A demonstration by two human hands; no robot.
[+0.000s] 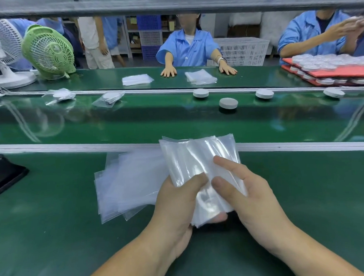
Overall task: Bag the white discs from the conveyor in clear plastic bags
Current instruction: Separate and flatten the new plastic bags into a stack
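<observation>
The step in hand is the preparing of a bag; no disc is taken yet. Both hands hold a stack (198, 158) of clear bags above the table (56, 235), just in front of the conveyor (135, 123). The left hand (179, 200) grips the stack from the left side and from below, with its thumb pressed on the top. The right hand (251, 193) lies on the right side with the thumb and forefinger on the top bag; its other fingers are hidden under the plastic, so it seems to pinch the stack. I judge that it tries to separate one bag.

More loose bags (129, 181) lie flat on the table, just left of the hands. The white discs are on the far part of the conveyor, well apart from the hands; the nearest disc (228, 103) stands a little closer than the three others in the row. Two bagged discs (111, 98) lie further to the left on the belt.

The next move calls for sliding one bag free and opening its mouth, which is difficult because thin plastic sticks together. Then one hand must reach over the belt for a disc.
</observation>
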